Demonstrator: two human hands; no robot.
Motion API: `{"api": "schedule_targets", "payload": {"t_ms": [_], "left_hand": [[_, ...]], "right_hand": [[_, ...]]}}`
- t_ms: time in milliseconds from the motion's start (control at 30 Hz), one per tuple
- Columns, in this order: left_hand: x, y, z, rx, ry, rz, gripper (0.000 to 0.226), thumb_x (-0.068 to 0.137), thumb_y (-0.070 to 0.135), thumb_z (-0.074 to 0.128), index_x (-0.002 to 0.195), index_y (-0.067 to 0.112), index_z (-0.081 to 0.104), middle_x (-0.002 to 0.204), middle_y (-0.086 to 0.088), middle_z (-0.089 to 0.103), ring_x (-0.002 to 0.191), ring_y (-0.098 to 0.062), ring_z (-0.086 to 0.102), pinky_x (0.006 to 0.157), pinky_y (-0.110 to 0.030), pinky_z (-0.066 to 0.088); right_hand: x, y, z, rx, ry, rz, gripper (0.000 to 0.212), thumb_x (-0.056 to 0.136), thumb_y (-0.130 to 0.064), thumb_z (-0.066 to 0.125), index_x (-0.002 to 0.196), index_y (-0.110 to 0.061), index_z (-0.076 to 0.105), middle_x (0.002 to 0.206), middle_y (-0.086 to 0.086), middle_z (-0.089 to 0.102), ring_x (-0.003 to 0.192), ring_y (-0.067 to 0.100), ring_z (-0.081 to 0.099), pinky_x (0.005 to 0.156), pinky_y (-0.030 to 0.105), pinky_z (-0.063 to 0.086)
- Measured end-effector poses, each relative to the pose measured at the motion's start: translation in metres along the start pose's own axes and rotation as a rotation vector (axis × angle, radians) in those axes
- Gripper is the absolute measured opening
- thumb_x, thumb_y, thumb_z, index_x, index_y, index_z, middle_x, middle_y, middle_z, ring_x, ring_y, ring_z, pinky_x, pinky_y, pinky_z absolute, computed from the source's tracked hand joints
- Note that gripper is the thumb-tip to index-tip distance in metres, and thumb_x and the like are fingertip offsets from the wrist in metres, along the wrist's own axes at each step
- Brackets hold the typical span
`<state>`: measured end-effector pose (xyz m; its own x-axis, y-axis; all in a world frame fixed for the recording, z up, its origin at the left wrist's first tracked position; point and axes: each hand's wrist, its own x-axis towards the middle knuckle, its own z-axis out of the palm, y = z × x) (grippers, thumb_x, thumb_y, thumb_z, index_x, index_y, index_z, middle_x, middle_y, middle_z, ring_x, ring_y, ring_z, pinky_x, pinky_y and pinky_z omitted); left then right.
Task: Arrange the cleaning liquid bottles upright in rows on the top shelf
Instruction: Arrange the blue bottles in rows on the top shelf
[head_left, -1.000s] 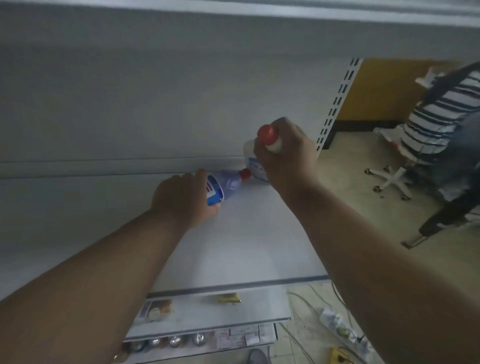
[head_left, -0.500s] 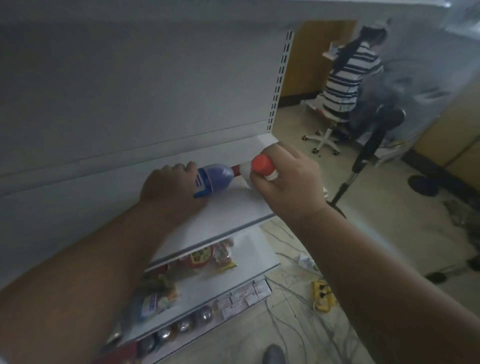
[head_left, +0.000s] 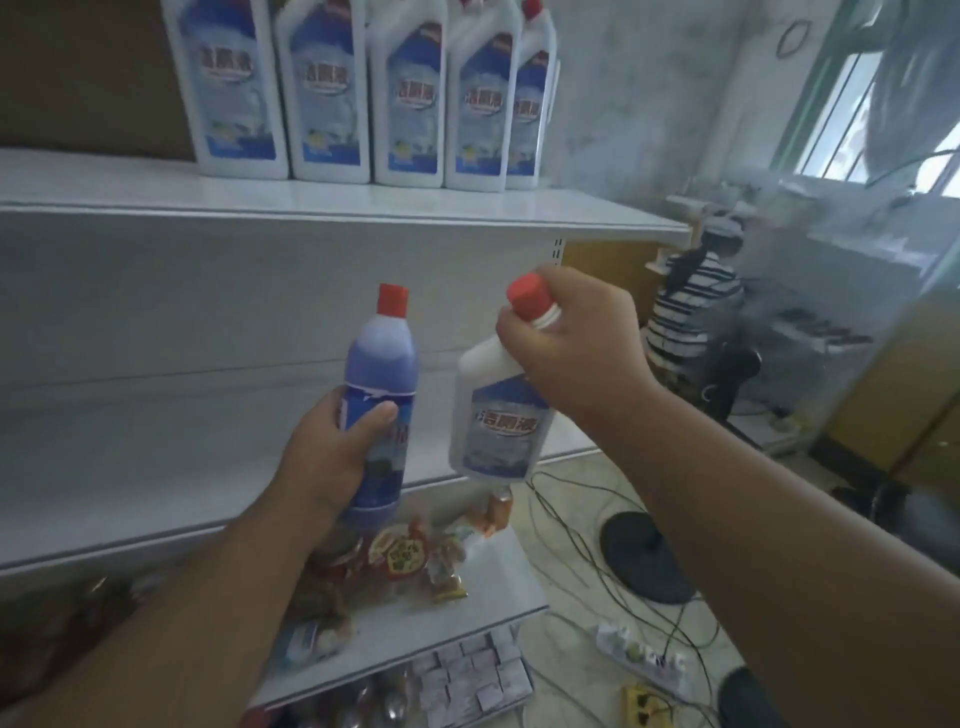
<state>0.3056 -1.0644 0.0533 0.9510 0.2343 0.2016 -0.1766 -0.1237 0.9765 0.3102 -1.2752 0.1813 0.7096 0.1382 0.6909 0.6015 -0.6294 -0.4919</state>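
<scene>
Head view. Left hand (head_left: 332, 457) at 7 o'clock of centre, wrapped round the lower body of a blue cleaning liquid bottle (head_left: 382, 395), thumb across the label; held upright, red cap (head_left: 392, 300) pointing to 12 o'clock. Right hand (head_left: 571, 348) just past centre toward 3 o'clock, gripping the neck of a white cleaning liquid bottle (head_left: 496, 421) below its red cap, body hanging toward 6 o'clock, slightly tilted. Both bottles in the air, side by side and apart, in front of the bare middle shelf (head_left: 156, 467). On the top shelf (head_left: 597, 215), at 11 to 12 o'clock, a row of white bottles (head_left: 363, 93) standing upright, touching one another. Snack packets (head_left: 405, 556) on the lower shelf at 6 o'clock. At 3 o'clock, a seated person in a striped shirt (head_left: 685, 306); cables (head_left: 571, 519) and a power strip (head_left: 639, 654) on the floor at 5 o'clock.
</scene>
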Motion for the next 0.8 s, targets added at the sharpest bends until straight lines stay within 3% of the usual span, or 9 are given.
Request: {"api": "schedule_targets", "payload": {"t_ms": [67, 133, 267, 333, 400, 533, 700, 800], "left_hand": [[-0.023, 0.029, -0.005, -0.070, 0.013, 0.044, 0.053, 0.062, 0.059, 0.069, 0.102, 0.023, 0.067, 0.092, -0.010, 0.074, 0.085, -0.034, 0.072, 0.082, -0.056, 0.058], [-0.043, 0.061, -0.013, -0.139, 0.015, 0.076, 0.055, 0.061, 0.054, 0.072, 0.103, 0.020, 0.067, 0.089, -0.012, 0.074, 0.079, -0.034, 0.072, 0.074, -0.050, 0.058], [-0.065, 0.136, -0.043, -0.224, 0.003, 0.153, 0.059, 0.056, 0.051, 0.073, 0.102, 0.015, 0.066, 0.083, -0.014, 0.072, 0.070, -0.031, 0.069, 0.064, -0.040, 0.056], [-0.067, 0.171, -0.061, -0.262, 0.024, 0.184, 0.054, 0.058, 0.048, 0.073, 0.099, 0.014, 0.066, 0.080, -0.014, 0.072, 0.066, -0.028, 0.069, 0.059, -0.035, 0.057], [-0.064, 0.202, -0.078, -0.278, 0.055, 0.227, 0.041, 0.069, 0.040, 0.070, 0.100, 0.013, 0.065, 0.079, -0.013, 0.071, 0.062, -0.025, 0.069, 0.054, -0.032, 0.057], [-0.051, 0.249, -0.115, -0.181, 0.102, 0.288, 0.035, 0.082, 0.039, 0.068, 0.105, 0.014, 0.063, 0.082, -0.009, 0.073, 0.067, -0.022, 0.071, 0.061, -0.033, 0.058], [-0.013, 0.267, -0.168, 0.014, 0.185, 0.259, 0.064, 0.051, 0.053, 0.082, 0.103, 0.020, 0.062, 0.087, -0.010, 0.074, 0.079, -0.028, 0.073, 0.075, -0.045, 0.060], [0.023, 0.259, -0.196, 0.033, 0.209, 0.232, 0.057, 0.060, 0.044, 0.086, 0.106, 0.021, 0.060, 0.094, -0.012, 0.072, 0.083, -0.029, 0.072, 0.074, -0.041, 0.059]], "right_hand": [[0.011, -0.031, -0.027, 0.051, -0.005, -0.016, 0.006, 0.084, -0.024, 0.071, 0.084, -0.020, 0.066, 0.075, -0.008, 0.062, 0.069, 0.005, 0.055, 0.068, 0.025, 0.048], [0.025, -0.061, -0.051, 0.105, 0.001, -0.048, 0.007, 0.084, -0.024, 0.070, 0.087, -0.026, 0.065, 0.074, -0.013, 0.060, 0.070, 0.006, 0.059, 0.068, 0.028, 0.056], [0.063, -0.121, -0.083, 0.204, -0.002, -0.132, 0.006, 0.083, -0.022, 0.069, 0.083, -0.026, 0.066, 0.071, -0.009, 0.062, 0.069, 0.011, 0.066, 0.057, 0.031, 0.058], [0.081, -0.153, -0.093, 0.246, -0.012, -0.150, 0.008, 0.084, -0.022, 0.070, 0.085, -0.028, 0.066, 0.074, -0.008, 0.064, 0.071, 0.013, 0.067, 0.058, 0.033, 0.060], [0.098, -0.181, -0.099, 0.281, 0.004, -0.176, 0.004, 0.083, -0.020, 0.070, 0.081, -0.023, 0.068, 0.077, 0.000, 0.068, 0.074, 0.021, 0.071, 0.063, 0.043, 0.062], [0.131, -0.224, -0.094, 0.321, 0.008, -0.218, 0.009, 0.084, -0.020, 0.069, 0.092, -0.022, 0.068, 0.080, -0.004, 0.064, 0.081, 0.023, 0.070, 0.073, 0.045, 0.062], [0.173, -0.249, -0.056, 0.340, -0.039, -0.206, 0.022, 0.087, -0.021, 0.067, 0.109, -0.018, 0.068, 0.087, -0.002, 0.063, 0.085, 0.024, 0.069, 0.075, 0.044, 0.063], [0.200, -0.248, -0.020, 0.345, -0.057, -0.168, 0.021, 0.085, -0.022, 0.068, 0.106, -0.018, 0.067, 0.090, 0.005, 0.065, 0.084, 0.028, 0.070, 0.073, 0.045, 0.063]]}}
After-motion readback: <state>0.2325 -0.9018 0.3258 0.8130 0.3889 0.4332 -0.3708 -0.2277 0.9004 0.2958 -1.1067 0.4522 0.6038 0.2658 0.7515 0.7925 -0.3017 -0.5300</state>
